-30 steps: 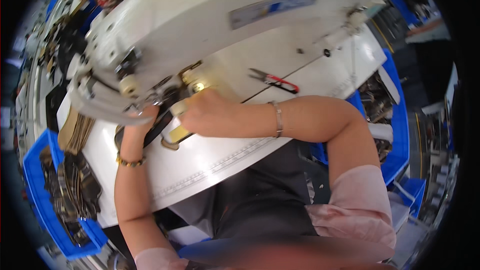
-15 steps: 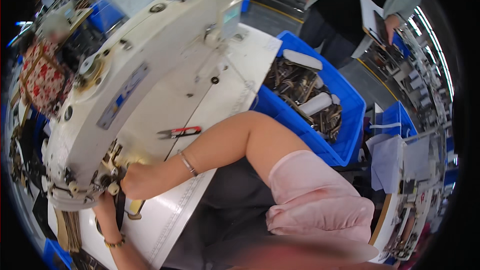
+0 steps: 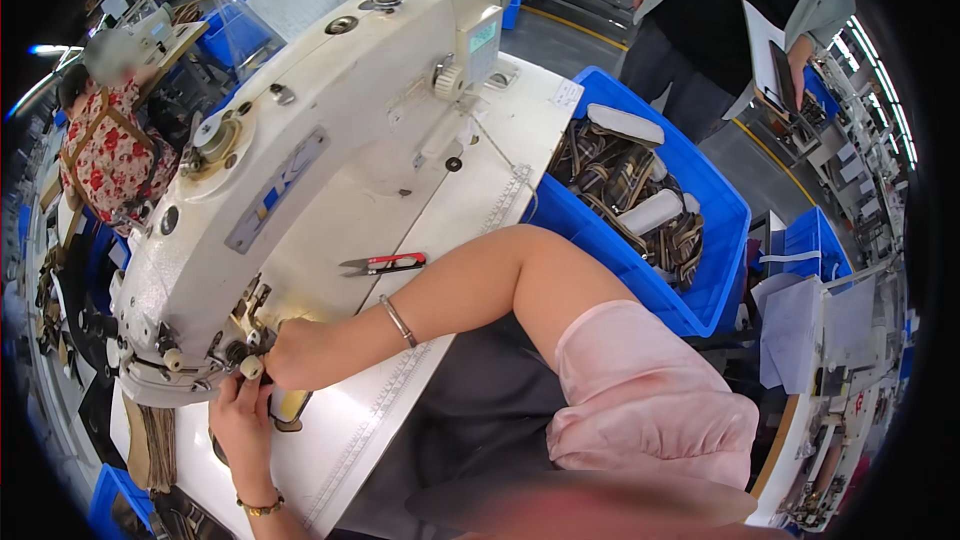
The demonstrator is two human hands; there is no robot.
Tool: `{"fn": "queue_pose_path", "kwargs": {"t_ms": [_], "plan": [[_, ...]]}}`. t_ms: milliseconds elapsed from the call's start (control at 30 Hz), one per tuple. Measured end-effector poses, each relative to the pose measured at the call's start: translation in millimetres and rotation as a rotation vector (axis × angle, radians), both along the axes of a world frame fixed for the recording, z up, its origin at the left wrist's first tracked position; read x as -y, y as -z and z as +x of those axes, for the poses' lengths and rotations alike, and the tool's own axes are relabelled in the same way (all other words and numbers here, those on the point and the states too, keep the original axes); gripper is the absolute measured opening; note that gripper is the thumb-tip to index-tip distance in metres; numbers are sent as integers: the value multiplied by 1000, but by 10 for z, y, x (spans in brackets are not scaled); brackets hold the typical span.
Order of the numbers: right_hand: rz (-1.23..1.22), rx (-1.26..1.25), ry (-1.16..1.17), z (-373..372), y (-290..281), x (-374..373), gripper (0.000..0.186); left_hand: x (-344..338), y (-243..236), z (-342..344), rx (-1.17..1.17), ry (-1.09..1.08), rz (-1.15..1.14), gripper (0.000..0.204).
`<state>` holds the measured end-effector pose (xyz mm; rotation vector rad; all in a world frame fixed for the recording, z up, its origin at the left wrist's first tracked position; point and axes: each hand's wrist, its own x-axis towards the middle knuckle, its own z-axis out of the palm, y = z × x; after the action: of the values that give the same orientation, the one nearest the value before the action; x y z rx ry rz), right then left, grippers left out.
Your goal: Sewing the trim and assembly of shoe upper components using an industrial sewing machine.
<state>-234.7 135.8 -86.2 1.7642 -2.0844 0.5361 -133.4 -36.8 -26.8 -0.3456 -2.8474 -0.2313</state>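
A white sewing machine (image 3: 330, 110) stands on a white worktable, its head end close to me on the left. My right hand (image 3: 300, 352) reaches across to the needle area, curled closed, its fingertips hidden behind the machine parts and the hand itself. Just below, my left hand (image 3: 242, 428) is raised, fingers bent up together beside a small pale knob (image 3: 251, 367). What either hand pinches cannot be made out. Partly covered by my left hand, a dark-edged piece with a yellowish middle (image 3: 290, 408) lies on the table. Red-handled thread snips (image 3: 384, 263) rest beyond my right forearm.
To the right of the table a blue bin (image 3: 715, 295) holds many striped dark-and-tan pieces and white pads. A stack of tan strips (image 3: 152, 445) hangs at the left table edge. One person (image 3: 735, 30) stands beyond the bin with a clipboard; another (image 3: 110, 155) sits far left.
My left hand has risen and turned, so its back and fingers now show near the knob. A dark strip beside it is no longer visible. The whole view has shifted slightly.
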Motion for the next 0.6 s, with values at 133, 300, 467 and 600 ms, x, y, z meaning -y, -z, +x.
{"fn": "queue_pose_path", "kwargs": {"t_ms": [133,300,467,600], "plan": [[-57,13,-3,-12,-8,-16,10,37,179,-32,-89,-36,-14,31],[-64,-18,-38,-33,1,-40,11,7,160,-77,-139,-4,9,17],[-19,27,-21,-63,-82,-33,11,149,260,-105,-27,-106,171,21],[-133,-9,-71,-103,-51,22,12,154,262,-147,-66,-41,271,16]]}}
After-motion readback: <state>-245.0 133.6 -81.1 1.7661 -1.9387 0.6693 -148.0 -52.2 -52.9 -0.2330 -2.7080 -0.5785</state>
